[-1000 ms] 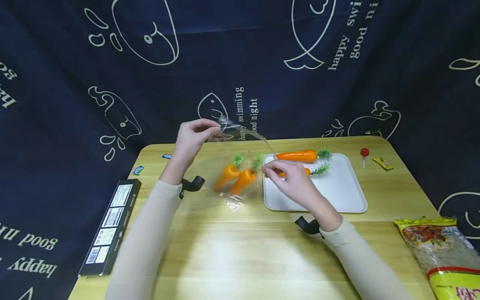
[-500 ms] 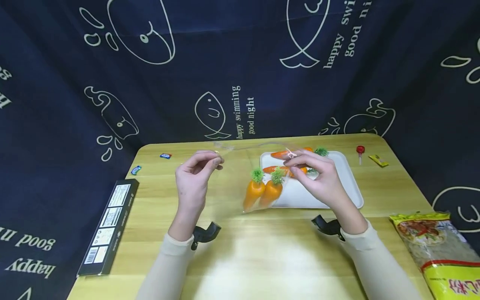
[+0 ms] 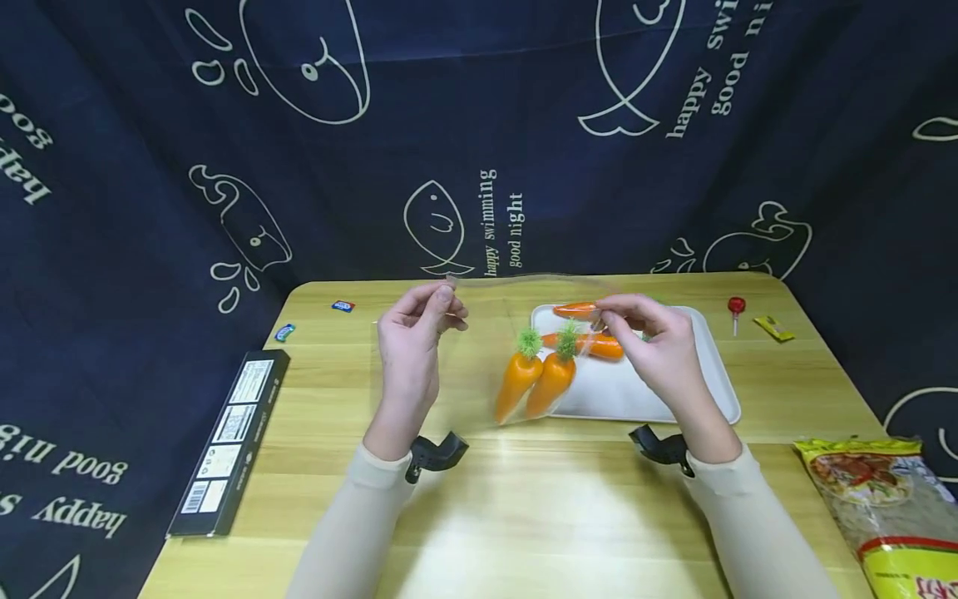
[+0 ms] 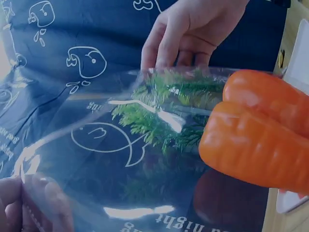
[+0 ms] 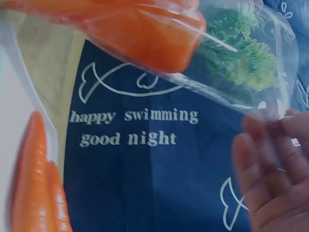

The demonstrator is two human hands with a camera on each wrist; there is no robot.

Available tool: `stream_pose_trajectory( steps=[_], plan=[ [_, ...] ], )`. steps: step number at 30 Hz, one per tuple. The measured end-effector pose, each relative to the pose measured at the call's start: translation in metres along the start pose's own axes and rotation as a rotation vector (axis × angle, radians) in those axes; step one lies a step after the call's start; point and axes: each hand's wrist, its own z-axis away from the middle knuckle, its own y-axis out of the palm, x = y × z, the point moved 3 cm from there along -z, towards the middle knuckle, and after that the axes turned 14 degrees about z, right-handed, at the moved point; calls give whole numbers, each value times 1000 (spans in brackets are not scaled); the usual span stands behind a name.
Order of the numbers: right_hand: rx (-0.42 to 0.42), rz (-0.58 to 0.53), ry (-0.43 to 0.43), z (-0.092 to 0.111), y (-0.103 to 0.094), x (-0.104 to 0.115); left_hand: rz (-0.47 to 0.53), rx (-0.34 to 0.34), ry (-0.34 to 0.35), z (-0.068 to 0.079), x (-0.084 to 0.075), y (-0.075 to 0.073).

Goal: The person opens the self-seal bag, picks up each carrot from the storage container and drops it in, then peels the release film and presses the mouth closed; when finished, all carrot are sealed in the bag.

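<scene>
The left hand [image 3: 413, 337] and right hand [image 3: 660, 339] are pinching a clear plastic bag [image 3: 482, 349] by its upper edge, fingers gripping. Two artificial carrots [image 3: 518, 383] are sitting inside; two loose carrots [image 3: 602, 346] are lying on the white tray [image 3: 677, 395], seemingly leaving work half done.
</scene>
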Motion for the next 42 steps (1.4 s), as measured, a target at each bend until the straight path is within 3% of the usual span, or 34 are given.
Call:
stream_pose_trajectory(
  steps=[2,5,8,10,12,15,20,26,34,38,42],
  plan=[
    [-37,77,14,-5,-2,-1,-3,-10,27,0,3,5],
    [-165,182,-24,-13,-2,12,-46,-8,91,2,5,12],
    [-314,206,-168,-18,7,48,-103,1,138,6,6,17],
    [-344,209,-277,-21,19,76,-130,10,158,9,6,21],
    [-326,216,-349,-24,35,100,-157,17,177,12,6,23],
    [-273,239,-378,-30,57,123,-195,7,197,14,3,24],
    [-258,258,-359,-37,73,131,-236,12,223,20,1,26],
    [-245,275,-375,-39,74,126,-342,89,361,22,-3,29],
    [-183,459,-445,-39,66,129,-619,158,610,23,-7,32],
    [-161,482,-466,-40,63,131,-670,183,646,24,-9,33],
    [-162,423,-443,-42,63,128,-673,197,658,25,-10,35]
  ],
)
